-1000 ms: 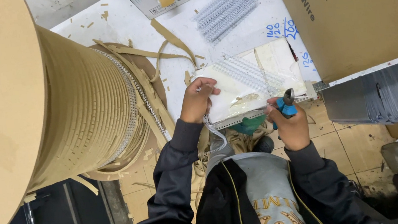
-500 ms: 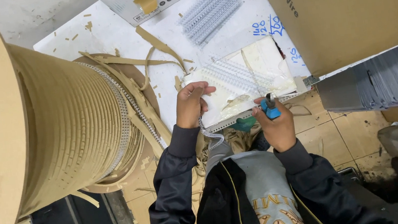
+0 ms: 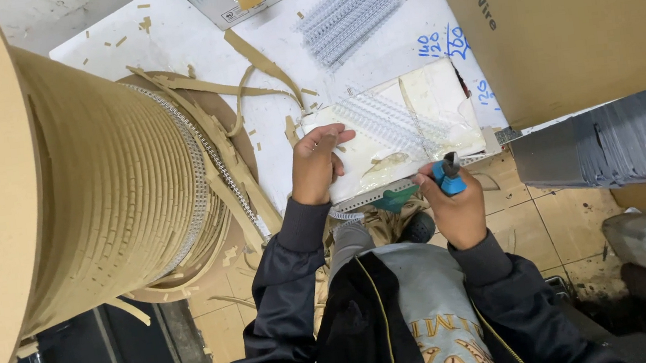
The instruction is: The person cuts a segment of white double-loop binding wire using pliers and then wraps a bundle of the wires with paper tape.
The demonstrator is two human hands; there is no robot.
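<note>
Left hand point(image 3: 319, 164) is down flat-ish on the white pad point(image 3: 384, 145), fingers curled over its near-left corner, pressing it to the table edge. Right hand point(image 3: 456, 204) is closed in a fist round a blue-handled tool point(image 3: 447, 176), its dark tip up against the strip of wire binding point(image 3: 378, 194) running along the pad's near edge. Compared with half a second ago, both hands hold the same grip in the same spots; only the view has swung a little, pad and hands sitting slightly further right. Both forearms in dark sleeves reach forward from the body, elbows bent, wrists just above the table edge. Loose wire combs point(image 3: 350, 12) lie further back on the white table point(image 3: 182, 35). A huge cardboard spool point(image 3: 85, 186) of wire looms left; a brown carton point(image 3: 565, 12) fills the right.
</note>
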